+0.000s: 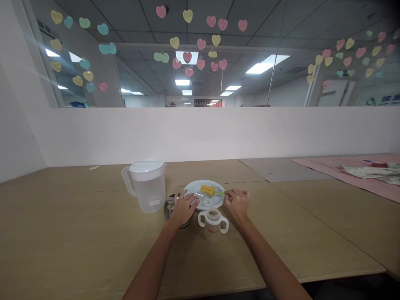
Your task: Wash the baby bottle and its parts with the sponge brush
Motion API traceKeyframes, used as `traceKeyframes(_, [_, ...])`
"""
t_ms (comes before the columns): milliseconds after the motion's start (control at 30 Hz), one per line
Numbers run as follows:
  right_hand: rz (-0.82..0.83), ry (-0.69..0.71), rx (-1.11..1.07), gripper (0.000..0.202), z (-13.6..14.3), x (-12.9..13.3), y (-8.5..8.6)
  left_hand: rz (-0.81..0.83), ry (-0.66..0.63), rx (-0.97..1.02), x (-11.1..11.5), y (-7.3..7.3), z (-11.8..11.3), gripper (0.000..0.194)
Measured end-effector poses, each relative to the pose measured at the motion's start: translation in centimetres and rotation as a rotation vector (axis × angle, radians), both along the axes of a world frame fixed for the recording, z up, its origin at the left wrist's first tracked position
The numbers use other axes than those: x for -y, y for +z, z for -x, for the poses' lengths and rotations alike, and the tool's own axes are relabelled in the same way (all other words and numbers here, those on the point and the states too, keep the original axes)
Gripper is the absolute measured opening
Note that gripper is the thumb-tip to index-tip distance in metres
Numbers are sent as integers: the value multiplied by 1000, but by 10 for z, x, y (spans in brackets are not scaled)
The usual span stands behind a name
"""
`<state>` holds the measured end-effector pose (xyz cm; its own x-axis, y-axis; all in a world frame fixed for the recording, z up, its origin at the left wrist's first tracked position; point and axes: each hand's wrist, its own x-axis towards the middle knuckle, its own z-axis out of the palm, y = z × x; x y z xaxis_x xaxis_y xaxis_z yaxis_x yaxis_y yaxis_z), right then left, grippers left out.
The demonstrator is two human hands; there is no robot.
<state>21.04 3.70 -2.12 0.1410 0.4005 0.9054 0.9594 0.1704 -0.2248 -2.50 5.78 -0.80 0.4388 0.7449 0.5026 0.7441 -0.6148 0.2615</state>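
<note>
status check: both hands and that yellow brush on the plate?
Right hand grips the brush handle on the plate. Left hand rests on plate rim. Bottle between wrists; pitcher left.

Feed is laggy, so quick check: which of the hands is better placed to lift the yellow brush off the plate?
Right, probably. The right hand is already at the green handle of the yellow brush. The left hand rests at the white plate rim.

both arms stretched forward; left grip (184, 207) flat, palm down; right grip (236, 201) curled closed.
</note>
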Motion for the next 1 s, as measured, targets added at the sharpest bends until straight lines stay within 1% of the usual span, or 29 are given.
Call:
traceKeyframes(133, [-7,2,-17,22,0,3,3,2,-13,-47,1,4,-1,35])
traceKeyframes(267, [-25,-13,-26,22,-2,4,5,39,-7,-50,-3,4,-2,35])
traceKeyframes(467, [-2,-20,-31,21,-8,3,3,63,19,-1,-7,2,-4,34])
traceKeyframes(733, [-4,-30,-44,22,-13,2,-1,167,3,75,-3,8,-6,35])
traceKeyframes(1000, [4,-32,-69,20,-11,3,-1,191,-62,148,-2,1,-9,33])
